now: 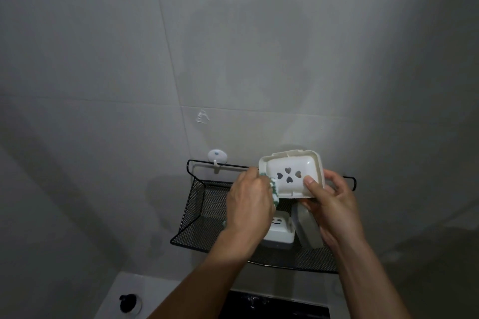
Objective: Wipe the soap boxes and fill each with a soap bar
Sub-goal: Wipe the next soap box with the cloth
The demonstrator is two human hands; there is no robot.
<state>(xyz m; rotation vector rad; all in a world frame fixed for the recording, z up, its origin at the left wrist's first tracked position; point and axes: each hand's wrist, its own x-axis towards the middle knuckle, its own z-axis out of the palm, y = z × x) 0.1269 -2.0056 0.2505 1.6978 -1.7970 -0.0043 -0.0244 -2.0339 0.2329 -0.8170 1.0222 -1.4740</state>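
Above the wire basket (204,204), a soap box (291,173) was gripped by the right hand (329,202); a cloth (92,190) was pinched against its left edge by the left hand (248,204).

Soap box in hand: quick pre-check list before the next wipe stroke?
1. Right hand grips soap box: ok.
2. Left hand holds green-white cloth at the box's left edge: ok.
3. Box empty, heart-shaped drain holes visible: ok.
4. Box already clean: cannot tell.
5. Mesh basket below to take the box back, other boxes inside: ok.
6. Soap bars in view: not ok.
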